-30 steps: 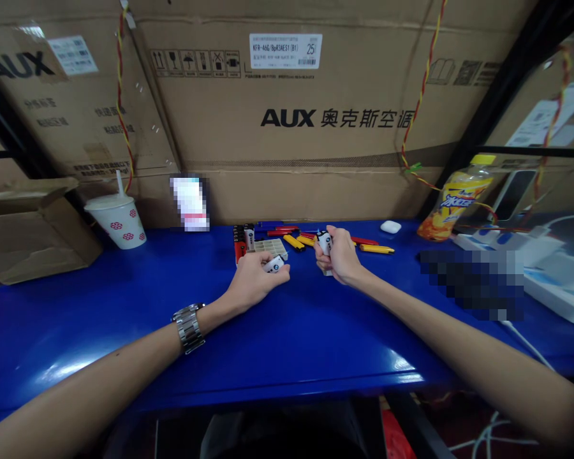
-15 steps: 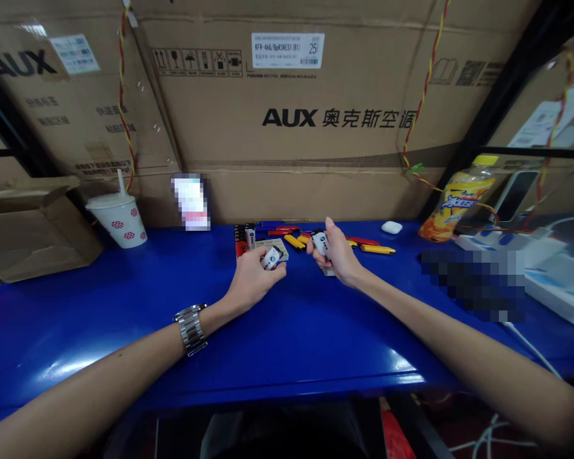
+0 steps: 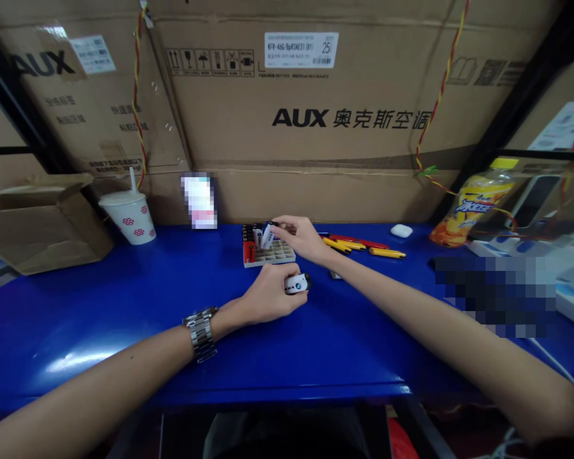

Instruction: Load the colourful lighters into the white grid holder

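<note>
My left hand [image 3: 268,296] rests low on the blue table, shut around a stubby white lighter [image 3: 297,284] with a round blue logo, its end sticking out past my fingers. My right hand [image 3: 300,237] reaches across above it and pinches a second white lighter [image 3: 268,234] upright between thumb and fingers. That lighter sits over the back of a beige grid tray [image 3: 272,256]. Red and dark lighters [image 3: 249,245] stand in a row at the tray's left end, and my fingers are close beside them.
Yellow and red sticks [image 3: 351,246] lie right of the tray. A white earbud case [image 3: 401,231], a paper cup with straw [image 3: 129,217], a cardboard box [image 3: 43,226], and a yellow-labelled bottle [image 3: 473,210] stand around the blue table [image 3: 124,306]. Cartons form the back wall.
My right hand has moved left over the tray with its lighter. My left hand has drawn nearer to me, and its lighter now lies sideways. The whole view has shifted slightly.
</note>
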Action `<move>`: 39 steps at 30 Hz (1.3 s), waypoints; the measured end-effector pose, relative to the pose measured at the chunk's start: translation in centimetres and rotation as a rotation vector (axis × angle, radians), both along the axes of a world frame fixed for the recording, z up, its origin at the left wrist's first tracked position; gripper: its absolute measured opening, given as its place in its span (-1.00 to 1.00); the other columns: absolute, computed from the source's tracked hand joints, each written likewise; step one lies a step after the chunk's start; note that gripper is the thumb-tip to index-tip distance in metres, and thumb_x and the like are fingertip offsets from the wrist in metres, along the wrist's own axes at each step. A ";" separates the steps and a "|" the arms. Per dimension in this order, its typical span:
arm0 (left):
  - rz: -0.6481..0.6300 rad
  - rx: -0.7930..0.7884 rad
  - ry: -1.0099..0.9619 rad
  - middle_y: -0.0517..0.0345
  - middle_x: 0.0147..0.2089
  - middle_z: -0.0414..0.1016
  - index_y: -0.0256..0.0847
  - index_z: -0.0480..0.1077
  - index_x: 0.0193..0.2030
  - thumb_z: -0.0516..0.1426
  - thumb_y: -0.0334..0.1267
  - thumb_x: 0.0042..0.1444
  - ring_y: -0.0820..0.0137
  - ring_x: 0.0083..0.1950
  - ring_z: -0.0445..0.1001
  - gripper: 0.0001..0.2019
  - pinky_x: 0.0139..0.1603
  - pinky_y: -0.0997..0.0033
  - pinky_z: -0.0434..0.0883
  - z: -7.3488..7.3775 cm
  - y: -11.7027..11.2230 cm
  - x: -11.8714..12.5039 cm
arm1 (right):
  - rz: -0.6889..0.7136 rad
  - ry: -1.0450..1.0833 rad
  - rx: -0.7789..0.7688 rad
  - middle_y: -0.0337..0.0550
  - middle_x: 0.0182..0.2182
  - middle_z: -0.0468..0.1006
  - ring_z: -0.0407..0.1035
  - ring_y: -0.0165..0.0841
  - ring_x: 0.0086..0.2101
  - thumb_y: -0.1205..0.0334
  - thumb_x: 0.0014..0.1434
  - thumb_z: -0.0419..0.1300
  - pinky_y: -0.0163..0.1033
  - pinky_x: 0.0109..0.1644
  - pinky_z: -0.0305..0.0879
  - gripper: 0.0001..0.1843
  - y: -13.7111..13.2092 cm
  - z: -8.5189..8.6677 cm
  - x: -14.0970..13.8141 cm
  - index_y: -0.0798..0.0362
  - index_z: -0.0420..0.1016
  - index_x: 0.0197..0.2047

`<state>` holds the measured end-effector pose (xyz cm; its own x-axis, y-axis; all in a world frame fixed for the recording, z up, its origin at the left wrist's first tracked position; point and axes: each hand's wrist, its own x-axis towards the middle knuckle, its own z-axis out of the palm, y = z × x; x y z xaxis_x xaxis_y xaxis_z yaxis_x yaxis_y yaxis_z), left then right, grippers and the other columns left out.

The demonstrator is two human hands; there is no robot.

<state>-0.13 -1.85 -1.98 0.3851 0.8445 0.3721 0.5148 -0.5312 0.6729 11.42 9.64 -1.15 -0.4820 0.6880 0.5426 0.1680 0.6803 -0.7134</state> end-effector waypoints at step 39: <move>0.006 -0.101 0.042 0.29 -0.65 0.33 -0.23 0.30 -0.56 0.09 -0.28 0.08 0.53 -0.61 0.25 -0.79 -0.53 0.50 0.15 -0.2 0.1 0.3 | -0.088 -0.503 0.327 -0.20 -0.48 0.48 0.30 -0.43 -0.49 0.12 0.24 0.11 -0.32 -0.40 0.02 -0.79 0.0 1.9 -0.3 0.10 0.40 -0.27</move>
<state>0.21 -1.72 -2.22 0.3938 0.8790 0.2688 0.5464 -0.4590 0.7005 11.08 9.62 0.73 -0.6827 0.5730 0.4533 0.4961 0.8190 -0.2882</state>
